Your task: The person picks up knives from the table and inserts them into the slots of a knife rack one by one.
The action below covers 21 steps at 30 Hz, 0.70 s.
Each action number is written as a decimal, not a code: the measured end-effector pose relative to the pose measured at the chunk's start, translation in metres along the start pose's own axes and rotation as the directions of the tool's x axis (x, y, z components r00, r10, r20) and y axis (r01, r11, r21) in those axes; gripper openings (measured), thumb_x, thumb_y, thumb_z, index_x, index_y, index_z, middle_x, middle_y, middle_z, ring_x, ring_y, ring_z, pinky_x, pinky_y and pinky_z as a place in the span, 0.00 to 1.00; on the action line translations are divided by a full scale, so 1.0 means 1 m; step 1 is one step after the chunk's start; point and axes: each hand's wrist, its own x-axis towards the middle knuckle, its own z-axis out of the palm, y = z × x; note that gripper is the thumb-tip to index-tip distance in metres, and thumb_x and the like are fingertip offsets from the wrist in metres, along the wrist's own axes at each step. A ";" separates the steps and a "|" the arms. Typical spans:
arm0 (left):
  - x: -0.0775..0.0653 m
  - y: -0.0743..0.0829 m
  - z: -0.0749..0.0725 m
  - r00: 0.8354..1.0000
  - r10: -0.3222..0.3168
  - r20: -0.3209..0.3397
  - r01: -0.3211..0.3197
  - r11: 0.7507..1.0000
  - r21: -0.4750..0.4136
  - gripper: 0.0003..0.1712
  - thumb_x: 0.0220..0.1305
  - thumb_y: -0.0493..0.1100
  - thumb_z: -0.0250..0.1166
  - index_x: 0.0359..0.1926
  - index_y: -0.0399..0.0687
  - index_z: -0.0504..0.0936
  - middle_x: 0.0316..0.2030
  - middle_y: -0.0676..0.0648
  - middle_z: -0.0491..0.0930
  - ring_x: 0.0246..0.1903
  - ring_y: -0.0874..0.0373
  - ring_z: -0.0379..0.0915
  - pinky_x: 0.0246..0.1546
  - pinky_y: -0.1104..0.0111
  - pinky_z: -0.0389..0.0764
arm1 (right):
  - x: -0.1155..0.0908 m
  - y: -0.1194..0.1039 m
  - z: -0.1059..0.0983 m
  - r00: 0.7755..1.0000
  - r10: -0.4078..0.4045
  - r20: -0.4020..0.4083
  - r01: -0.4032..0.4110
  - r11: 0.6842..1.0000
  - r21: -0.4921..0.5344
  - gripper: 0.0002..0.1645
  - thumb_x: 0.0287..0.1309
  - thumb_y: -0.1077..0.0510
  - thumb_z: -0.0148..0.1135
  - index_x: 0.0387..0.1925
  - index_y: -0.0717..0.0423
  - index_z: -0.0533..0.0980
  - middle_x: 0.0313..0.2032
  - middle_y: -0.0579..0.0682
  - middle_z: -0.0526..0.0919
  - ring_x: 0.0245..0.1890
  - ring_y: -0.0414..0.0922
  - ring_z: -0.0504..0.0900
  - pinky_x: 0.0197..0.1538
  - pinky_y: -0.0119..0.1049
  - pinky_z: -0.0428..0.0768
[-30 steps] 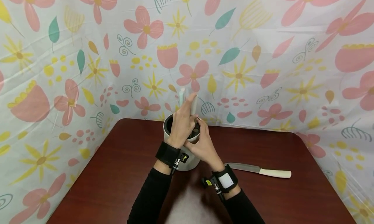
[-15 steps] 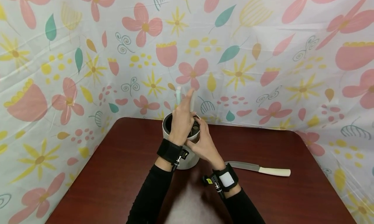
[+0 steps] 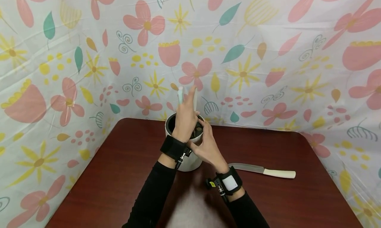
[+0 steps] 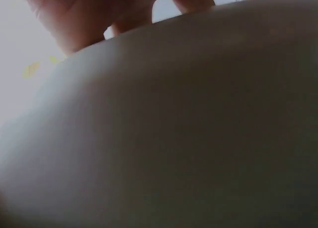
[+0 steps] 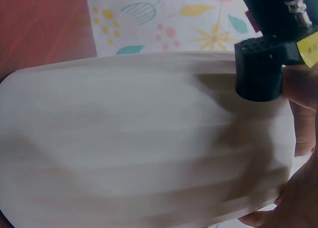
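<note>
A white round holder [image 3: 190, 162] with a dark inside stands upright on the table. My left hand [image 3: 183, 122] reaches over its opening, index finger pointing up along a white handle [image 3: 195, 100], thumb side against that handle's lower part. A pale blue handle [image 3: 180, 95] rises just left of it. What the handles belong to is hidden inside. My right hand [image 3: 206, 147] grips the right side of the rim, thumb on the near outer wall and fingers at the top edge. The holder's wall [image 4: 174, 138] fills most of the left wrist view, with fingers [image 4: 134, 14] above the rim.
A knife [image 3: 262, 170] with a cream handle lies on the brown table [image 3: 119, 181], right of the holder, its blade tip beside my right wrist. A flowered cloth [image 3: 262, 99] hangs behind and along the sides of the table.
Both handles and my left index finger have leaned slightly to the left over the opening. My right hand keeps its grip on the rim; the knife on the table has not moved.
</note>
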 end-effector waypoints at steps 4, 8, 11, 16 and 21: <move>0.004 0.003 -0.001 0.999 -0.036 0.013 0.036 0.999 0.010 0.53 0.60 0.25 0.68 0.79 0.56 0.53 0.48 0.33 0.83 0.27 0.41 0.82 0.21 0.68 0.71 | 0.001 -0.001 -0.001 1.000 0.003 0.004 -0.003 1.000 -0.007 0.54 0.64 0.50 0.66 0.80 0.46 0.44 0.81 0.58 0.39 0.38 0.50 0.74 0.43 0.41 0.74; 0.009 0.002 -0.001 0.996 -0.086 0.019 0.086 0.996 -0.005 0.54 0.61 0.26 0.68 0.80 0.57 0.51 0.50 0.31 0.82 0.28 0.41 0.83 0.23 0.67 0.74 | 0.004 -0.001 -0.002 1.000 -0.005 0.002 0.005 1.000 -0.005 0.54 0.64 0.51 0.66 0.80 0.48 0.45 0.80 0.59 0.40 0.43 0.52 0.74 0.47 0.44 0.75; 0.013 -0.002 -0.002 0.992 -0.121 0.031 0.122 0.992 -0.031 0.56 0.59 0.26 0.69 0.80 0.59 0.50 0.47 0.31 0.84 0.28 0.41 0.84 0.26 0.65 0.80 | 0.005 -0.001 -0.001 1.000 -0.008 -0.003 0.008 1.000 0.001 0.54 0.64 0.50 0.67 0.80 0.49 0.45 0.80 0.60 0.41 0.61 0.57 0.72 0.59 0.51 0.75; 0.016 -0.004 -0.001 0.990 -0.127 0.066 0.129 0.991 -0.028 0.56 0.58 0.27 0.71 0.79 0.58 0.51 0.39 0.34 0.85 0.29 0.40 0.84 0.31 0.60 0.85 | 0.004 -0.001 0.000 1.000 0.001 0.002 -0.001 1.000 0.004 0.54 0.64 0.51 0.67 0.80 0.50 0.45 0.80 0.59 0.42 0.68 0.60 0.67 0.63 0.56 0.72; 0.017 -0.005 0.000 0.992 -0.106 0.068 0.109 0.993 -0.041 0.57 0.58 0.27 0.71 0.80 0.58 0.50 0.41 0.34 0.84 0.31 0.39 0.84 0.34 0.58 0.86 | 0.006 -0.001 0.000 1.000 -0.017 -0.007 0.017 1.000 0.002 0.52 0.65 0.52 0.67 0.79 0.51 0.46 0.80 0.59 0.44 0.72 0.60 0.63 0.66 0.57 0.70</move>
